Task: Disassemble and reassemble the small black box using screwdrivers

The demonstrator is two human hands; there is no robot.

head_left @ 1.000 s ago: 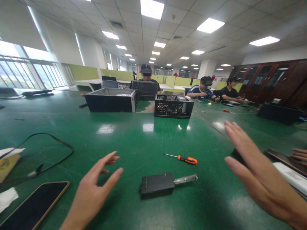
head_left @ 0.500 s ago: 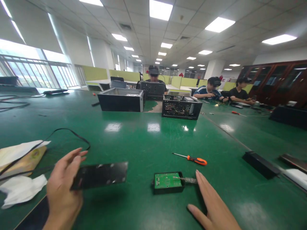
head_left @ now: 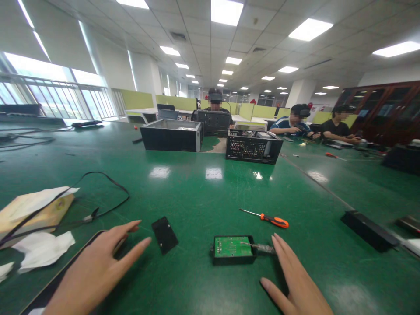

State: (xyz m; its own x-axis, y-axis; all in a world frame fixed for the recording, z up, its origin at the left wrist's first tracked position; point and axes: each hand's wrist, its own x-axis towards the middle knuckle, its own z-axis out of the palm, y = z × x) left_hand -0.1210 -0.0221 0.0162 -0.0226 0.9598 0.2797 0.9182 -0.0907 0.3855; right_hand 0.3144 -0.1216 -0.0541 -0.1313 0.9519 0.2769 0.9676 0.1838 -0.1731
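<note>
A black box with a green circuit board [head_left: 232, 246] inside lies open on the green table. From its right side a grey wrapped cable [head_left: 263, 248] runs toward my right hand [head_left: 295, 280], whose fingers are apart and whose fingertips are beside the cable. A thin black cover plate [head_left: 164, 235] rests flat on the table, left of the box. My left hand [head_left: 98, 262] is left of the plate, thumb and fingers spread, holding nothing. Behind the box lies an orange and black screwdriver [head_left: 274, 220], its tip pointing left.
Paper and tissue [head_left: 44, 249] lie at left beside a looping black cable [head_left: 113, 210]. Two open metal cases [head_left: 172, 139] [head_left: 254, 148] stand farther back. A black bar [head_left: 369, 230] is at right. Three people sit across the table.
My left hand has let go of the black plate, which now lies on the table, and has moved clear to its left. The view has shifted slightly. My right hand stays by the cable.
</note>
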